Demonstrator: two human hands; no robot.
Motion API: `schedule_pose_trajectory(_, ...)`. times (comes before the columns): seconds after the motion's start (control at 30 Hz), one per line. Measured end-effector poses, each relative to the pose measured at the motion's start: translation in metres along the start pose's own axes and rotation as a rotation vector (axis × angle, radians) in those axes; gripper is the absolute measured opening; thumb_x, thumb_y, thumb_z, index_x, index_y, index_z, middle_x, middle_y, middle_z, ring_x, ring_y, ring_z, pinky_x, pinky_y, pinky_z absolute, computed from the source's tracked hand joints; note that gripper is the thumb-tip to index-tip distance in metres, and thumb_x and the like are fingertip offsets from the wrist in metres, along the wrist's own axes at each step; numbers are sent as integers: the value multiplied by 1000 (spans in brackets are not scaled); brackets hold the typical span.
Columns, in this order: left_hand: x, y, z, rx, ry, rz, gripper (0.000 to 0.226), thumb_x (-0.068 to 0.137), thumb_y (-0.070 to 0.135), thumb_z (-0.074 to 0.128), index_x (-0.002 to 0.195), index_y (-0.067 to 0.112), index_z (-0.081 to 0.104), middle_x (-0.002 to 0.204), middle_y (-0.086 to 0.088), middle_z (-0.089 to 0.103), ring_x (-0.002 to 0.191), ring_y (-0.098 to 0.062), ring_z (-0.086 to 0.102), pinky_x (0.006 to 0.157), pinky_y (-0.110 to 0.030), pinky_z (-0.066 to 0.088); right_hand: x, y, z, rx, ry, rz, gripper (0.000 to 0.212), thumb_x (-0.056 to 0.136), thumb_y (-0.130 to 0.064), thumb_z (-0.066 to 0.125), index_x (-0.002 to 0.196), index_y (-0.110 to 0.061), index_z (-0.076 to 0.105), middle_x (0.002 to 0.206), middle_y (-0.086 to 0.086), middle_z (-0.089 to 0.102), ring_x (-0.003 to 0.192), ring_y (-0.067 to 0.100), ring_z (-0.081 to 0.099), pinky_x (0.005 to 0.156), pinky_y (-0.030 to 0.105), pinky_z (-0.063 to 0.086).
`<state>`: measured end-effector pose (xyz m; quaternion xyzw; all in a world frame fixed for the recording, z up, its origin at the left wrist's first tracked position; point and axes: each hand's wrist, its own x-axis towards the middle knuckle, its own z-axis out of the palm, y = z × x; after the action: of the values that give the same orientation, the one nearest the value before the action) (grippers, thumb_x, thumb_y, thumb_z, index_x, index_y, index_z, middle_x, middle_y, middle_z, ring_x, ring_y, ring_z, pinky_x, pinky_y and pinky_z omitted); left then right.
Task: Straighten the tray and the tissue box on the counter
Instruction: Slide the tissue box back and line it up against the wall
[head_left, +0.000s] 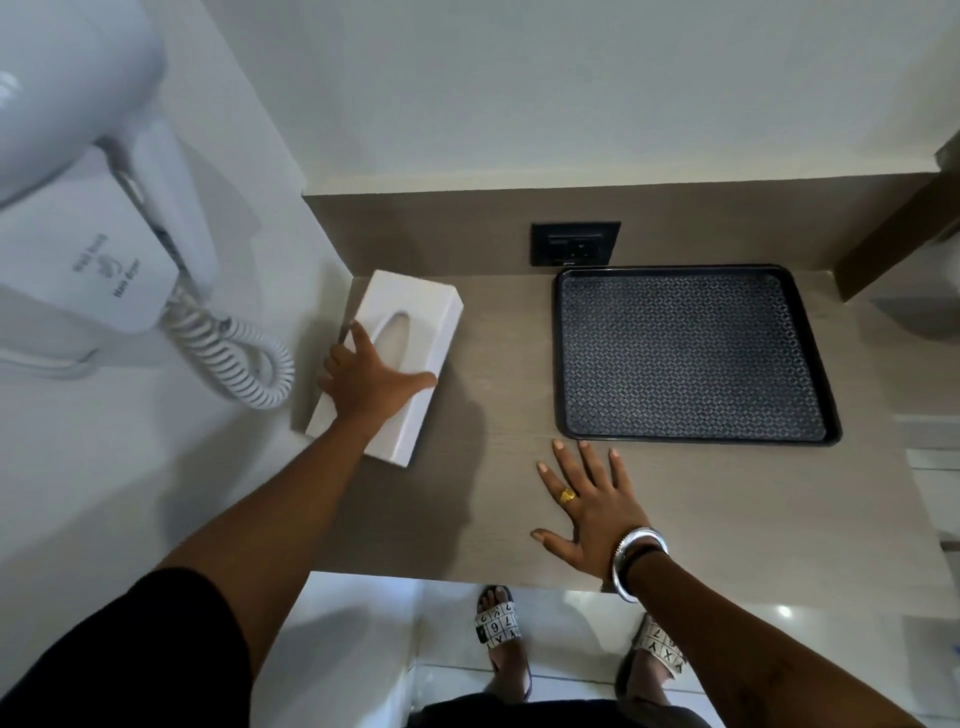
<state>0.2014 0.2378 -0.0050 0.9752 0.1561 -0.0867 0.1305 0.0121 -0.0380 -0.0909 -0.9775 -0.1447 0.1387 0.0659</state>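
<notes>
While the tray (691, 358) looks square to the back wall already, the tissue box (395, 358) sits crooked at the surface's (493, 519) left end, so that's the step: left hand (371, 382) spread flat on it, needs a twist. Right hand (592, 499) rests open, empty. Hair dryer (78, 171) hangs on the left wall, socket (575, 243) behind.

I see a white tissue box (402, 353), a black tray (693, 358) with a grey diamond pattern, a grey-brown wood-grain counter (498, 499), and a white hair dryer (78, 156) with its white coiled cord (234, 358).
</notes>
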Motion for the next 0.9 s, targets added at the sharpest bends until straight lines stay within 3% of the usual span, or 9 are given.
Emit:
schedule_pose_trajectory(0.2, 22, 13, 13, -32, -28, -175, 138, 53, 74, 78, 157, 19, 6, 156, -25, 24, 144, -43, 26, 116, -58, 20, 1, 0, 0, -2, -7, 11, 85, 84, -76, 32, 153, -28, 24, 163, 6, 14, 147, 38, 13, 115, 63, 12)
schedule_pose_trajectory(0.47, 20, 12, 26, -36, 25, -180, 131, 59, 78, 72, 156, 14, 12, 155, -26, 26, 143, -43, 27, 115, -60, 22, 4, 3, 0, 14, -26, 16, 86, 80, -75, 41, 151, -28, 31, 161, 7, 20, 145, 39, 19, 113, 64, 16)
schedule_pose_trajectory(0.57, 6, 8, 33, -27, 100, -45, 118, 72, 83, 53, 157, 10, 16, 162, -26, 15, 150, -41, 14, 120, -62, 10, 4, 4, 1, 24, -17, 10, 85, 79, -75, 43, 149, -28, 34, 160, 8, 24, 144, 40, 21, 112, 64, 16)
schedule_pose_trajectory(0.67, -20, -8, 39, 42, 175, 214, 109, 78, 85, 36, 157, 12, 17, 165, -23, 7, 153, -37, 5, 121, -57, 1, 4, 4, 3, 23, -7, 5, 85, 79, -74, 43, 150, -28, 33, 160, 8, 23, 144, 39, 19, 112, 62, 11)
schedule_pose_trajectory(0.77, -39, -37, 47, 179, 218, 513, 107, 79, 86, 34, 157, 14, 20, 166, -20, 10, 153, -36, 10, 122, -54, 6, 4, 4, 3, 22, 2, 1, 85, 80, -74, 43, 150, -28, 32, 160, 7, 23, 145, 38, 17, 112, 61, 9)
schedule_pose_trajectory(0.9, -41, -49, 49, 242, 235, 582, 109, 78, 87, 32, 157, 13, 24, 166, -17, 13, 153, -35, 14, 123, -52, 11, 4, 5, 3, 5, 8, -2, 84, 81, -74, 42, 150, -27, 32, 160, 7, 22, 145, 38, 16, 112, 61, 9)
